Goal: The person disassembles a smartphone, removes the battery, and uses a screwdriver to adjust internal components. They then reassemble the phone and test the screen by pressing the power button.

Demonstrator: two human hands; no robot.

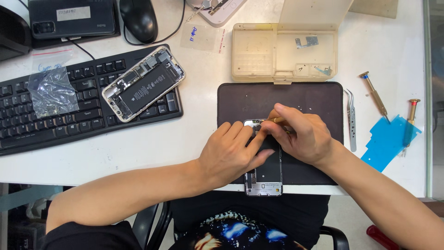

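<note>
A white table (pixel 138 153) is filling most of the view, its near edge running just above the person's lap, and a black chair is showing below it. A dark work mat (pixel 240 102) is lying on the table, and everything else is placed around it. Beyond the mat's far edge a beige parts tray (pixel 259 51) is sitting with its lid up. To the mat's left a black keyboard (pixel 46 120) is carrying a second opened phone (pixel 143 83) and a clear plastic bag (pixel 51 92); a black mouse (pixel 138 18) is resting further back. To the mat's right are lying tweezers (pixel 351 120), two small screwdrivers (pixel 374 95) and a blue adhesive sheet (pixel 388 141).

The opened phone (pixel 266 173) is lying on the mat's near half, its long axis running away from the person, its lower end overhanging the table's near edge and its upper end pointing toward the tray.

The left hand (pixel 229 155) is pressing down on the phone's left side, fingers spread flat and the thumb reaching across its middle. The right hand (pixel 303 134) is pinching a slim brass-coloured screwdriver (pixel 277 120) between curled fingers, the tip meeting the phone's upper end.
</note>
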